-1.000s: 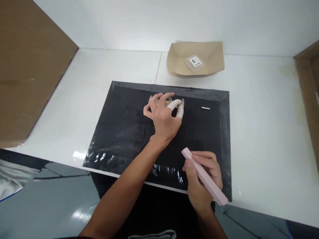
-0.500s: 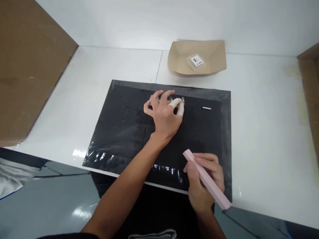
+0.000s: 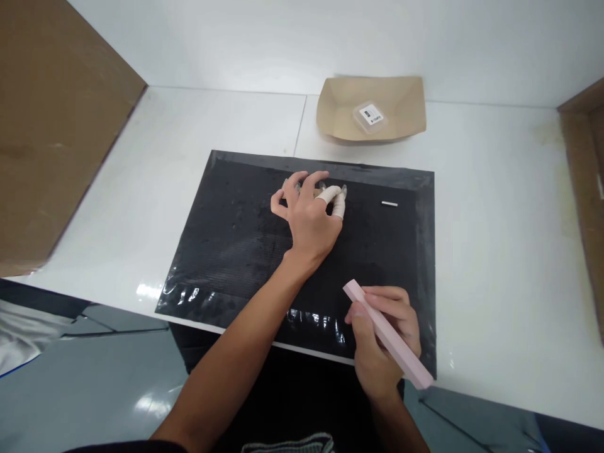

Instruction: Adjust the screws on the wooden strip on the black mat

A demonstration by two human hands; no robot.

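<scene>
Nearest to me, the person's right hand (image 3: 384,343) is closing its grip around a long pale pink rectangular stone bar (image 3: 387,334), which is angling up and to the left over the near right corner of the black textured mat (image 3: 236,239). Further in, the left hand (image 3: 309,217) is pressing down on the mat's far middle, two fingers (image 3: 336,200) wearing white cots, its grip curling over something small and shiny that I cannot make out. Whether it is actually pinching that piece, I cannot tell. To the right, a small silvery metal pin (image 3: 389,204) is lying loose on the mat. Beyond, a brown paper tray (image 3: 401,104) is sitting on the white bench (image 3: 495,220), holding a small clear labelled box (image 3: 369,116). I reckon the hidden piece could skid from under those fingers, since the mat looks wet and slick.
</scene>
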